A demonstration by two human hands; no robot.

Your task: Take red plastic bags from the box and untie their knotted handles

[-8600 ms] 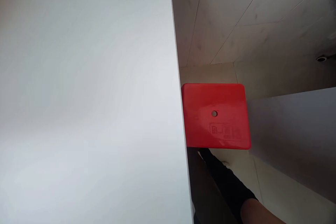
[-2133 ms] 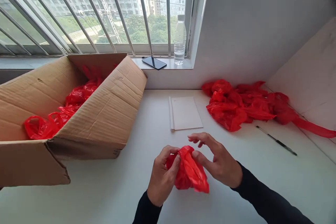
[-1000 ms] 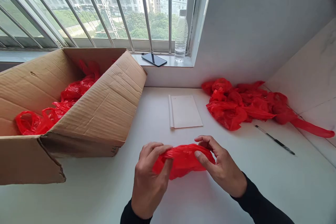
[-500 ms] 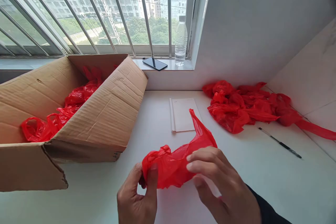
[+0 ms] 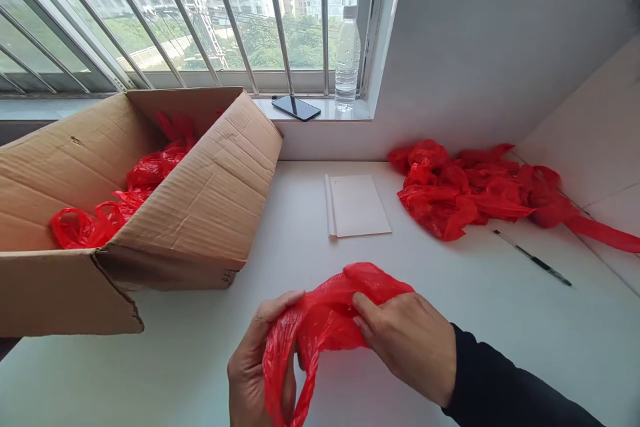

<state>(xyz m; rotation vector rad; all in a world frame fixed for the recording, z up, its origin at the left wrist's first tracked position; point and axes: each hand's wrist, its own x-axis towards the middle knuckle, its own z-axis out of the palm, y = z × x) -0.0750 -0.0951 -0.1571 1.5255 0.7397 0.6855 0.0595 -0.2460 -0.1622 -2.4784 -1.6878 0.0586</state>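
Both hands grip one crumpled red plastic bag (image 5: 325, 320) just above the white table (image 5: 500, 320) near its front edge. My left hand (image 5: 255, 373) holds the bag's lower end, where the handle loops hang down. My right hand (image 5: 405, 343) pinches the bag's upper middle with thumb and fingers. An open cardboard box (image 5: 200, 207) lies tilted at the left, with several red bags (image 5: 120, 203) inside it.
A pile of red bags (image 5: 470, 190) lies at the back right, with a black pen (image 5: 533, 258) in front of it. A white paper sheet (image 5: 357, 205) lies mid-table. A water bottle (image 5: 347, 57) and a phone (image 5: 296, 107) rest on the window sill.
The bag's raised end has dropped and its handles now hang from my left hand. My right hand has slid onto the bag's middle. The view tilted slightly.
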